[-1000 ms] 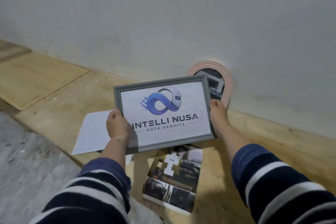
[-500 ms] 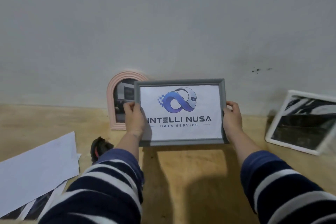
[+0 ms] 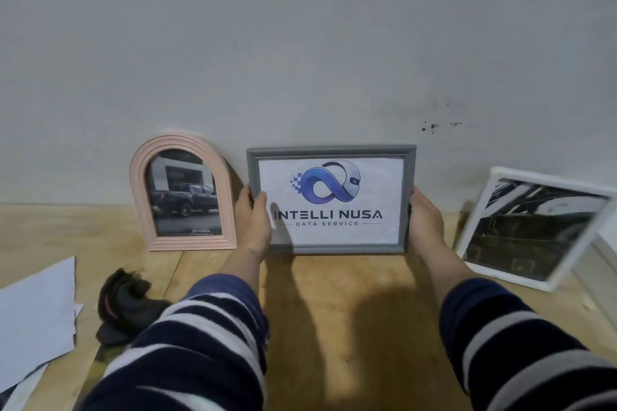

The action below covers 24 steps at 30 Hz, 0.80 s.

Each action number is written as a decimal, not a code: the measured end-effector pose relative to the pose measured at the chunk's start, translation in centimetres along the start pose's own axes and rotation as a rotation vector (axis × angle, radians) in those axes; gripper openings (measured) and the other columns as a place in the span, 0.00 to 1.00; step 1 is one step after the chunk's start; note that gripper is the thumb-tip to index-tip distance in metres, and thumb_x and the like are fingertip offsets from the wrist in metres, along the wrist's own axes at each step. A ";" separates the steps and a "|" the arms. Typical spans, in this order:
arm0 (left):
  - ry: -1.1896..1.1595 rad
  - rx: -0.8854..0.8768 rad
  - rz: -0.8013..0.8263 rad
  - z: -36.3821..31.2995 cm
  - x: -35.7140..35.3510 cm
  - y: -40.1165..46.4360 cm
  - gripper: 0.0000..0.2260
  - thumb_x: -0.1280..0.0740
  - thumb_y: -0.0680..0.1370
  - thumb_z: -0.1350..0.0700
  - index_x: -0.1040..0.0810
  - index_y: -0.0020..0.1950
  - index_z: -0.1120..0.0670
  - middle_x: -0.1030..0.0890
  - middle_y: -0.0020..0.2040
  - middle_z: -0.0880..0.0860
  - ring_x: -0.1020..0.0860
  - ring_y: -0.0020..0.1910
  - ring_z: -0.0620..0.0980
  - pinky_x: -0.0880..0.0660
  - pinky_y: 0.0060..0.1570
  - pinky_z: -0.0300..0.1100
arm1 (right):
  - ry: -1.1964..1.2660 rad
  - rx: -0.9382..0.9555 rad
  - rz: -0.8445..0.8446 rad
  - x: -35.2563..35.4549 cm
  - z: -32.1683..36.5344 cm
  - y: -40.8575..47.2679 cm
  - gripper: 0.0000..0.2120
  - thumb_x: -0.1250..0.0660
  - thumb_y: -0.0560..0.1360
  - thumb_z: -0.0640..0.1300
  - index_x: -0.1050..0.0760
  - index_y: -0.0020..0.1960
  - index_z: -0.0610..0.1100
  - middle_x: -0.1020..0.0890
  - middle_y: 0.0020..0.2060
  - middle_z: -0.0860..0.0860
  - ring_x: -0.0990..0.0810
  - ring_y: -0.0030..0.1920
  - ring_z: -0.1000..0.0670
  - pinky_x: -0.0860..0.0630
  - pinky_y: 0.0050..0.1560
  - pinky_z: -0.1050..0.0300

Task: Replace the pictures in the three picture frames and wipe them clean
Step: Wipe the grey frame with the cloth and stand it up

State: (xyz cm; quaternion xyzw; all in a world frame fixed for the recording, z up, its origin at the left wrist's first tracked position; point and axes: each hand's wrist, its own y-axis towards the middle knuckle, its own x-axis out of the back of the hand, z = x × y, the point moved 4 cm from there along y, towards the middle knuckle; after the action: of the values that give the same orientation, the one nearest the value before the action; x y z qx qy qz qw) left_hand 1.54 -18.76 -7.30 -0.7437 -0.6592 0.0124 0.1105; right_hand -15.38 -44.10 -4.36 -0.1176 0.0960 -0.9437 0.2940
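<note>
I hold a grey rectangular picture frame [image 3: 330, 152] upright near the wall, its lower edge at the wooden surface. It shows a white print with a blue logo. My left hand [image 3: 254, 220] grips its left side and my right hand [image 3: 424, 220] grips its right side. To its left a pink arched frame [image 3: 140, 183] with a photo of a dark truck leans on the wall. At the right a white frame [image 3: 534, 282] with a dark photo leans tilted.
A black cloth [image 3: 125, 305] lies on the wooden surface [image 3: 350, 310] in front of the pink frame. White paper sheets [image 3: 33, 317] lie at the lower left. The grey wall [image 3: 300, 43] rises directly behind the frames.
My view has swung right and levelled on the wall. The grey frame has gone from in front of the pink frame to its right and down to the surface, both hands still on it.
</note>
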 end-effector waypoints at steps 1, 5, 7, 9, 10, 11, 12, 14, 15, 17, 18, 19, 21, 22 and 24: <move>-0.003 0.004 0.011 -0.3 -0.2 -0.3 0.35 0.41 0.68 0.35 0.36 0.74 0.45 0.26 0.68 0.52 0.27 0.65 0.55 0.31 0.66 0.58 | -0.004 -0.005 0.003 -0.1 -0.3 0.0 0.17 0.47 0.80 0.51 0.24 0.62 0.59 0.18 0.47 0.52 0.19 0.46 0.48 0.25 0.40 0.55; -0.009 0.021 0.083 -1.7 -1.3 -1.2 0.38 0.42 0.67 0.34 0.42 0.76 0.43 0.30 0.72 0.50 0.30 0.68 0.55 0.33 0.67 0.59 | -0.054 -0.017 0.031 -0.1 -1.2 0.5 0.22 0.50 0.80 0.51 0.37 0.73 0.62 0.20 0.54 0.52 0.22 0.48 0.48 0.25 0.49 0.49; -0.001 0.051 0.099 -1.7 -1.5 -1.2 0.37 0.42 0.70 0.35 0.46 0.78 0.42 0.36 0.76 0.50 0.34 0.72 0.56 0.36 0.69 0.60 | -0.060 -0.034 0.065 -0.3 -1.4 0.7 0.23 0.49 0.81 0.51 0.43 0.76 0.60 0.24 0.61 0.52 0.24 0.53 0.48 0.27 0.55 0.49; 0.026 0.074 0.110 -2.0 -1.5 -1.5 0.36 0.43 0.73 0.36 0.51 0.79 0.42 0.41 0.78 0.49 0.38 0.75 0.56 0.39 0.72 0.59 | -0.085 -0.044 0.092 -0.6 -1.2 0.8 0.25 0.49 0.82 0.51 0.47 0.78 0.57 0.31 0.71 0.51 0.28 0.64 0.44 0.31 0.65 0.47; 0.058 0.065 0.105 -2.2 -1.6 -1.7 0.35 0.43 0.76 0.37 0.53 0.79 0.44 0.44 0.79 0.49 0.41 0.76 0.55 0.42 0.73 0.58 | -0.106 -0.051 0.102 -0.8 -1.1 0.9 0.25 0.49 0.82 0.51 0.49 0.78 0.56 0.34 0.74 0.51 0.32 0.69 0.43 0.34 0.68 0.47; 0.107 0.032 0.092 -2.7 -1.6 -2.0 0.33 0.44 0.79 0.39 0.54 0.79 0.46 0.47 0.79 0.49 0.44 0.77 0.54 0.45 0.74 0.57 | -0.128 -0.061 0.111 -0.8 -1.0 1.0 0.26 0.49 0.82 0.52 0.51 0.79 0.55 0.36 0.75 0.50 0.35 0.71 0.42 0.37 0.69 0.47; 0.167 -0.006 0.061 -3.0 -1.6 -2.2 0.32 0.45 0.81 0.41 0.55 0.80 0.48 0.50 0.80 0.49 0.48 0.78 0.54 0.48 0.75 0.55 | -0.143 -0.067 0.120 -0.9 -0.8 0.9 0.26 0.49 0.83 0.52 0.53 0.79 0.54 0.39 0.76 0.50 0.37 0.73 0.42 0.40 0.70 0.47; 0.289 -0.064 -0.016 -3.6 -1.9 -2.5 0.30 0.47 0.82 0.44 0.54 0.80 0.53 0.52 0.80 0.51 0.51 0.78 0.55 0.50 0.75 0.53 | -0.169 -0.072 0.129 -0.8 -0.5 0.6 0.28 0.49 0.82 0.53 0.55 0.79 0.52 0.41 0.77 0.50 0.40 0.75 0.42 0.42 0.72 0.48; 0.336 -0.074 -0.047 -3.9 -2.1 -2.8 0.29 0.47 0.83 0.45 0.53 0.80 0.54 0.52 0.79 0.51 0.51 0.77 0.56 0.50 0.74 0.53 | -0.177 -0.074 0.133 -0.7 -0.4 0.3 0.29 0.49 0.82 0.54 0.56 0.79 0.52 0.41 0.77 0.49 0.41 0.75 0.42 0.43 0.72 0.48; 0.417 -0.091 -0.087 -4.2 -2.6 -3.4 0.29 0.46 0.82 0.46 0.50 0.79 0.56 0.50 0.78 0.53 0.50 0.75 0.58 0.47 0.72 0.54 | -0.172 -0.072 0.140 -0.2 -0.2 -0.4 0.29 0.48 0.82 0.54 0.55 0.79 0.50 0.41 0.77 0.49 0.41 0.75 0.43 0.42 0.72 0.48; 0.467 -0.097 -0.097 -4.2 -2.8 -3.7 0.29 0.45 0.82 0.46 0.49 0.79 0.56 0.49 0.77 0.55 0.49 0.74 0.59 0.45 0.72 0.54 | -0.179 -0.068 0.148 0.1 -0.2 -0.9 0.29 0.48 0.82 0.53 0.53 0.79 0.49 0.41 0.77 0.49 0.41 0.75 0.43 0.42 0.72 0.49; 0.526 -0.106 -0.090 -4.2 -3.1 -4.0 0.29 0.43 0.81 0.47 0.47 0.79 0.56 0.47 0.77 0.56 0.47 0.74 0.60 0.44 0.71 0.54 | -0.198 -0.063 0.156 0.6 -0.1 -1.3 0.28 0.48 0.83 0.53 0.52 0.79 0.48 0.41 0.77 0.49 0.41 0.75 0.44 0.42 0.72 0.49; 0.622 -0.130 -0.043 -4.0 -3.8 -4.7 0.29 0.40 0.80 0.49 0.46 0.78 0.55 0.45 0.75 0.56 0.46 0.73 0.60 0.43 0.71 0.53 | -0.257 -0.052 0.173 1.5 -0.3 -2.2 0.26 0.47 0.83 0.51 0.47 0.79 0.46 0.40 0.77 0.49 0.41 0.75 0.45 0.43 0.72 0.51; 0.645 -0.155 0.006 -4.1 -4.8 -5.3 0.28 0.39 0.79 0.50 0.45 0.77 0.54 0.44 0.74 0.56 0.45 0.72 0.59 0.41 0.71 0.53 | -0.272 -0.054 0.158 2.6 -0.5 -2.8 0.25 0.46 0.83 0.49 0.44 0.78 0.45 0.39 0.76 0.49 0.39 0.75 0.45 0.42 0.72 0.52; 0.654 -0.177 0.095 -4.1 -6.5 -6.4 0.26 0.38 0.79 0.53 0.42 0.75 0.54 0.43 0.72 0.57 0.43 0.70 0.59 0.37 0.67 0.53 | -0.301 -0.066 0.130 4.3 -1.1 -4.0 0.23 0.43 0.82 0.46 0.38 0.76 0.46 0.35 0.74 0.47 0.34 0.72 0.45 0.38 0.71 0.51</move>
State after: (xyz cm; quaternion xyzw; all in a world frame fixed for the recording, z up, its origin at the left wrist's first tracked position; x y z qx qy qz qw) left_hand -4.90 -25.13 -2.93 -0.7448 -0.5522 -0.2786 0.2503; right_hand -21.27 -43.28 -3.69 -0.2608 0.0893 -0.8907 0.3614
